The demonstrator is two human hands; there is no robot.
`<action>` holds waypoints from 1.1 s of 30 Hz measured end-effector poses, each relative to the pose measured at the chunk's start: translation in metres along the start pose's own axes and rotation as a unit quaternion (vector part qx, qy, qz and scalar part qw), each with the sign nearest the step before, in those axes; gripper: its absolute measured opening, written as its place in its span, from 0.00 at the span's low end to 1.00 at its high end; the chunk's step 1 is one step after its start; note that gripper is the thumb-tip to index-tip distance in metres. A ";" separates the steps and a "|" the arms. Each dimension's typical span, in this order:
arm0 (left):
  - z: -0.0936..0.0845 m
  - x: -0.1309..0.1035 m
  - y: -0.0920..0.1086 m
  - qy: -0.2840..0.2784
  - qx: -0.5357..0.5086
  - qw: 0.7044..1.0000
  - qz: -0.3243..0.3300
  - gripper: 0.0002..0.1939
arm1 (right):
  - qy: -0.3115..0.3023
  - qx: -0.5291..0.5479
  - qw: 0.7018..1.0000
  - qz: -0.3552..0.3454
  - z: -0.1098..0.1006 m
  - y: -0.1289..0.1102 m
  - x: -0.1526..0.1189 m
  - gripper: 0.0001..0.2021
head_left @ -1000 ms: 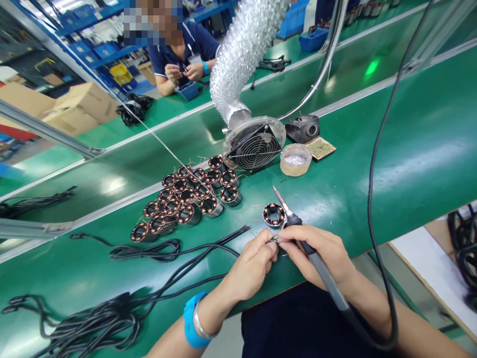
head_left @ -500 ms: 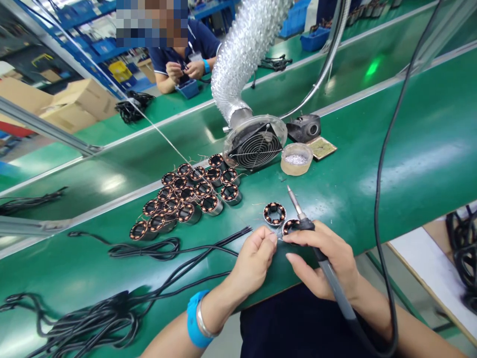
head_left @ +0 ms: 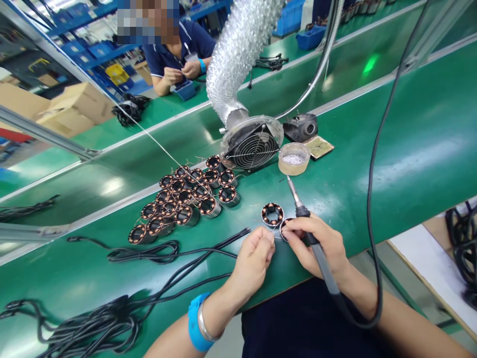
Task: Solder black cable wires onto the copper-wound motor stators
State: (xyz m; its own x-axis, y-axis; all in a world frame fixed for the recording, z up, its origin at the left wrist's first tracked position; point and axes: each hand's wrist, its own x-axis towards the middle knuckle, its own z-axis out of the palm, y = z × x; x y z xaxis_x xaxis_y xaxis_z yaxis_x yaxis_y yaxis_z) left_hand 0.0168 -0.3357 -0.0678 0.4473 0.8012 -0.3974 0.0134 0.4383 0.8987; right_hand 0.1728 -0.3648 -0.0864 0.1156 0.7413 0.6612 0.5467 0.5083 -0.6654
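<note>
My left hand (head_left: 253, 258) is closed in a pinch on thin wires (head_left: 278, 234) close to the bench's front edge. My right hand (head_left: 328, 246) holds a soldering iron (head_left: 323, 266), its bare metal tip pointing away from me toward the solder cup. Right thumb and index fingertips meet at the rim of a copper-wound stator (head_left: 283, 229), which they partly cover; whether they grip it or a wire there I cannot tell. A second stator (head_left: 264, 215) stands just beyond my left fingertips, its ring of copper coils facing up.
Several stators (head_left: 186, 216) cluster at the left-centre, before a fume fan (head_left: 257, 148) on a silver duct (head_left: 227, 84). A round cup (head_left: 293, 166) of shiny bits sits by a sponge tray (head_left: 319, 147). Black cables (head_left: 97, 323) lie left. A co-worker (head_left: 179, 59) sits across.
My right thumb and index finger have closed together at the near stator's rim; before, they were apart. The iron has turned slightly more upright. My left hand keeps its pinch.
</note>
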 end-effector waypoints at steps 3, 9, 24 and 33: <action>0.002 0.000 0.000 0.010 0.005 1.000 0.003 0.20 | -0.028 -0.007 0.999 -0.013 -0.003 0.000 0.002 0.12; 0.004 -0.001 -0.003 0.018 0.036 0.999 0.020 0.21 | -0.039 -0.001 0.999 -0.037 -0.007 0.001 -0.001 0.16; 0.003 -0.001 -0.009 0.034 0.120 0.991 0.057 0.20 | -0.050 0.079 0.995 0.017 -0.046 -0.020 -0.005 0.24; 0.003 0.000 -0.013 0.046 0.136 0.987 0.071 0.19 | -0.021 0.041 0.994 0.104 -0.064 -0.031 -0.006 0.10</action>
State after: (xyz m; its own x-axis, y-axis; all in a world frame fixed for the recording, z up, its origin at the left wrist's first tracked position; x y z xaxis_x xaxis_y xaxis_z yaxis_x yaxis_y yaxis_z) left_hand 0.0189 -0.3423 -0.0788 0.3783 0.8858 -0.2687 0.2028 0.2039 0.9578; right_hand 0.2078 -0.4128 -0.0475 0.1832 0.8504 0.4933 0.4457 0.3754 -0.8127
